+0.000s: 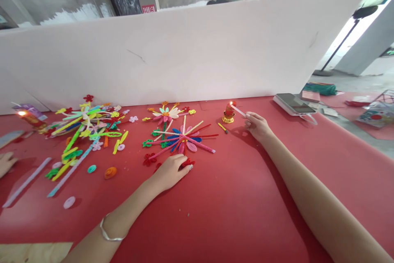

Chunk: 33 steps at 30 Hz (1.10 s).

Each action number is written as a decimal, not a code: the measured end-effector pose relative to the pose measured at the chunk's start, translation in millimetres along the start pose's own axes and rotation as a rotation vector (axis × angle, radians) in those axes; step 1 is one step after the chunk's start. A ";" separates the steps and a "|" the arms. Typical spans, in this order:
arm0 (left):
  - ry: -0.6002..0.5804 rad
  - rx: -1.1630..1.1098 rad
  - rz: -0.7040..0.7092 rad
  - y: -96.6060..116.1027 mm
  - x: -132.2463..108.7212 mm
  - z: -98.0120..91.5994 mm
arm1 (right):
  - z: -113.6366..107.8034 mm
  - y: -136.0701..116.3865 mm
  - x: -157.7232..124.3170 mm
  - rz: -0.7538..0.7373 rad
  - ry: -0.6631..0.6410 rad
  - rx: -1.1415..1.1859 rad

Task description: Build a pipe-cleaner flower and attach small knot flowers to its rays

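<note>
My right hand (257,126) is closed in a pinch on a slim, pale, translucent stick (238,111), which looks like a glue stick. Its far end is at the flame of a small red candle (229,109) in a gold holder (228,119). My left hand (172,172) lies on the red table with thumb and forefinger apart, beside a red pipe-cleaner flower (188,162) that it partly covers. Just beyond it lies a many-coloured pipe-cleaner flower (184,138) with long spokes. A short yellow stub with a dark end (223,128) lies near the candle.
More pipe-cleaner flowers (86,119) are heaped at left, near a second lit candle (29,120). Another person's hand (6,163) shows at the left edge. A white panel (184,58) stands along the back. A phone on a white box (294,105) lies at right.
</note>
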<state>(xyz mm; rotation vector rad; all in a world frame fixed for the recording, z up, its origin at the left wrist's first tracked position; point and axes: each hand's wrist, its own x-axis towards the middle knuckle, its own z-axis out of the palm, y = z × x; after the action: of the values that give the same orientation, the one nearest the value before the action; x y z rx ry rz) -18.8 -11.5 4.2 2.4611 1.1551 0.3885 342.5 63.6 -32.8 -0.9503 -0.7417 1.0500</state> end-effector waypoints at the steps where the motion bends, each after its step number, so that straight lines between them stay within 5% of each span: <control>1: -0.003 0.001 -0.002 -0.2 -0.1 0.1 | 0.0 -0.1 -0.1 -0.004 -0.003 -0.003; 33: 0.002 0.015 0.006 -0.2 -0.7 0.0 | 0.6 -0.5 -0.7 0.001 0.007 -0.026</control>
<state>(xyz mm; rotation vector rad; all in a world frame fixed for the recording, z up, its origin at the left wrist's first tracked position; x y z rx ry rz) -19.3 -12.0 4.1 2.4783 1.1565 0.3858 341.9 63.1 -32.1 -0.9764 -0.7505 1.0394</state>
